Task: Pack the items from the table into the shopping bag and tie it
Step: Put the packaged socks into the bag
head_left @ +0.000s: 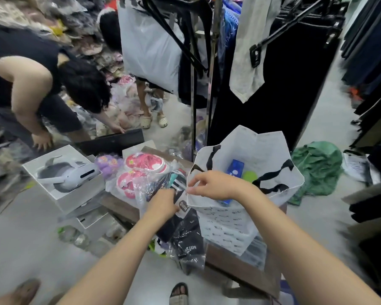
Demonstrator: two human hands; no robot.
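Note:
A white shopping bag (260,150) with black handles and small printed text stands open on a small brown table (119,206). Inside it lie a blue box (235,167) and a green object (249,176). My right hand (213,184) pinches the bag's near-left rim. My left hand (163,204) is closed on a plastic-wrapped dark garment packet (174,183) lying just left of the bag. Behind it on the table lie pink shoes in clear wrap (144,164) and a purple plush item (108,164). Dark packets (188,243) hang over the table's front edge.
A white headset in an open box (68,175) sits left of the table. Another person (31,89) bends over at left. A clothes rack with dark garments (273,73) stands behind the bag. A green cloth (317,166) lies on the floor at right.

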